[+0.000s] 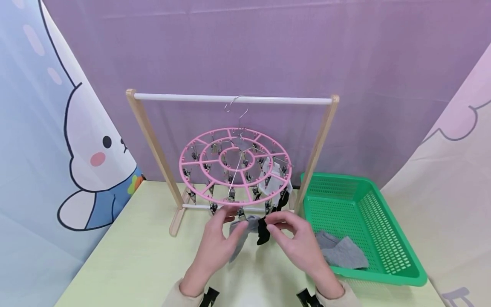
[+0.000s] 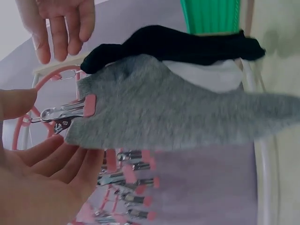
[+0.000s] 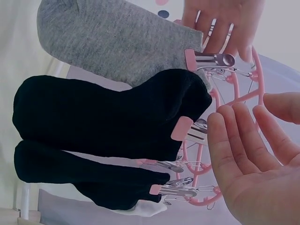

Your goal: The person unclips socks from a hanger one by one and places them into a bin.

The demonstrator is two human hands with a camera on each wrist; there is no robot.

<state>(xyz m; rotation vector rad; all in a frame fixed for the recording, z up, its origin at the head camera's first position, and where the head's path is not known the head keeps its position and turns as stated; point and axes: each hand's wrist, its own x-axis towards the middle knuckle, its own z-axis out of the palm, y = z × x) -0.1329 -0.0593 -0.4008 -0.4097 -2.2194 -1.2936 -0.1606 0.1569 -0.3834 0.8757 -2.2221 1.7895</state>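
Observation:
A pink round clip hanger (image 1: 235,202) hangs below a white bar. One of its metal clips (image 2: 65,111) grips a grey sock (image 2: 178,117) by the cuff. Around that clip is my left hand (image 1: 215,245), its thumb and fingers apart and the fingers beside the cuff; whether they touch it I cannot tell. My right hand (image 1: 297,243) is held near the hanger's front right edge, fingers loosely extended and holding nothing. Beside the grey sock hang a black sock (image 3: 98,117) and another black sock (image 3: 89,171), each clipped. Behind them is a white sock (image 1: 273,183), partly hidden.
The wooden stand (image 1: 153,145) with its white bar (image 1: 184,98) stands on the pale table (image 1: 126,256). On the right, a green basket (image 1: 402,243) contains grey socks (image 1: 345,252). Several unused clips dangle from the hanger. A purple curtain (image 1: 249,51) hangs behind.

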